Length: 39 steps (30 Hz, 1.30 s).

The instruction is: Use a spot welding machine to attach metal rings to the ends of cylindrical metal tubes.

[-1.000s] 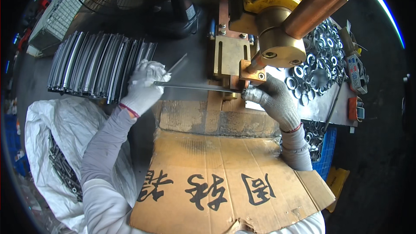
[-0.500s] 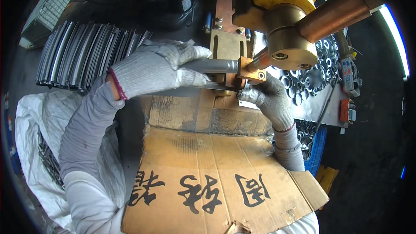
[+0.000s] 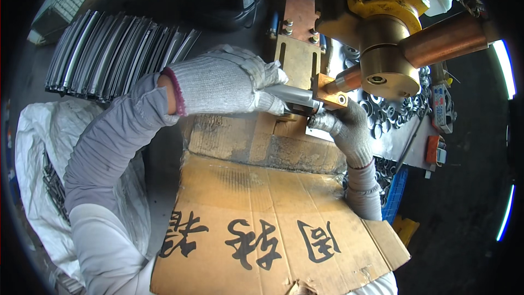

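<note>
My left hand point(image 3: 224, 82), in a white knit glove, is closed around a grey metal tube point(image 3: 297, 96) whose right end meets the copper block point(image 3: 330, 93) of a welding machine. The rest of the tube is hidden by the glove. My right hand point(image 3: 352, 134), in a dirtier grey glove, is just below and right of that block. Its fingers are curled by the tube's end; whatever they pinch is hidden. Above them hangs the machine's brass electrode head point(image 3: 385, 63) with a copper arm point(image 3: 447, 41).
Curved metal strips point(image 3: 120, 54) stand in a row at left. Steel rings point(image 3: 385, 112) lie heaped on the right bench. A cardboard sheet point(image 3: 218, 196) covers my lap, beside a white sack point(image 3: 38, 131) holding metal parts. A blue crate point(image 3: 394, 194) stands at lower right.
My left hand has moved right, nearer the copper block, and the tube now slants down toward its right end. My right hand stays beside the block. The whole view has shifted slightly.
</note>
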### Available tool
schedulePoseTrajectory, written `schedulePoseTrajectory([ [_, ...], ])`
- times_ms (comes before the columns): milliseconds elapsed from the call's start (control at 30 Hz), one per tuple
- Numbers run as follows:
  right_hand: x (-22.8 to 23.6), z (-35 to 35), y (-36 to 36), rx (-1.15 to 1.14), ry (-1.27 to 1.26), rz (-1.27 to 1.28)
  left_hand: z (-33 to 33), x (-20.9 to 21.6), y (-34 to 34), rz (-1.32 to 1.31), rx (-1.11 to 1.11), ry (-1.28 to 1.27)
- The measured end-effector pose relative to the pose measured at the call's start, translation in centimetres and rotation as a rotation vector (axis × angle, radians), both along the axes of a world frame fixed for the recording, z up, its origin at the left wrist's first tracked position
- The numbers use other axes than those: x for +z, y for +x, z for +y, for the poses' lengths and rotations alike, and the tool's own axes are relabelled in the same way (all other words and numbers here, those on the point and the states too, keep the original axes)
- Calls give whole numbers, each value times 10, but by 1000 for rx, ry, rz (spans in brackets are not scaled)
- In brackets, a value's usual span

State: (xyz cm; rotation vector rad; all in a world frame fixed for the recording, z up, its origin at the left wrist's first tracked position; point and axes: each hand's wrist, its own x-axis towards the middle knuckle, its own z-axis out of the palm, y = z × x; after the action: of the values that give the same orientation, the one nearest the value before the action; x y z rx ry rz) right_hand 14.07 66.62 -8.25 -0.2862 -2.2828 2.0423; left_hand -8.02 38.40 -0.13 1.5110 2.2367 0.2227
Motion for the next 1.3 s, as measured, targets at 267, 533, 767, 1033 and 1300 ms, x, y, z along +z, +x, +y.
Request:
schedulePoseTrajectory([
  [267,5,6,1,41,183,7,10,-17,-4,107,-83,12],
  [533,6,10,7,47,307,0,12,-9,6,89,-54,19],
  [767,0,12,24,60,238,-31,-24,-9,12,282,-7,37],
  [1033,8,21,38,84,264,-64,-17,0,17,175,23,91],
  [1300,-10,57,30,151,-298,-184,-10,14,22,301,-55,80],
])
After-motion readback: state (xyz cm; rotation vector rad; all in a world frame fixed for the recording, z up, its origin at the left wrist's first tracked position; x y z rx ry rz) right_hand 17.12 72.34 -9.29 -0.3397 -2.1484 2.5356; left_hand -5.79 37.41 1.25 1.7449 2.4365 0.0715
